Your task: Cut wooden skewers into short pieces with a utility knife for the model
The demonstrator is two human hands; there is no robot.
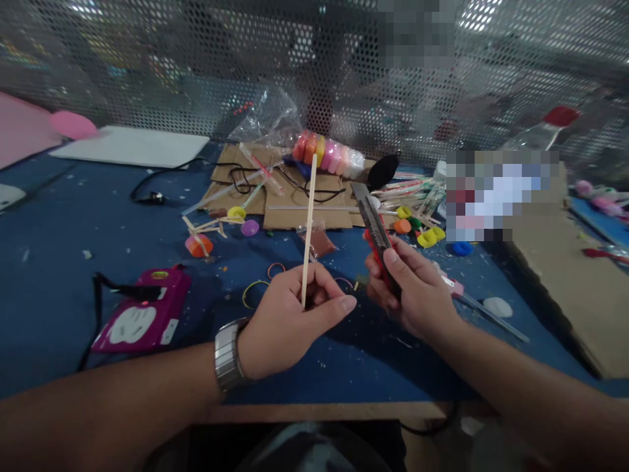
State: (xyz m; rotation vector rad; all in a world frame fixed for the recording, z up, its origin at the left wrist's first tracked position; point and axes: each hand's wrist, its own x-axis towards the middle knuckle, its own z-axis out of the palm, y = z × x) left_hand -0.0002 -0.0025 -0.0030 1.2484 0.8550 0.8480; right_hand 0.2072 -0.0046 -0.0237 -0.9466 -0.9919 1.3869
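My left hand (289, 314) is closed around the lower end of a thin wooden stick (309, 223) that stands nearly upright over the blue table (59, 262). A metal watch (228, 357) sits on that wrist. My right hand (410, 288) grips a red utility knife (373, 223) with its blade end pointing up and away, a little to the right of the stick. The two hands are close together but apart.
Cardboard pieces (280, 196), coloured bottle caps (417, 229), straws, rubber bands (255, 288) and a stack of coloured discs (327, 154) litter the table's middle. A magenta power strip (142, 314) lies at the left. A cardboard sheet (574, 288) lies at the right. Perforated metal wall behind.
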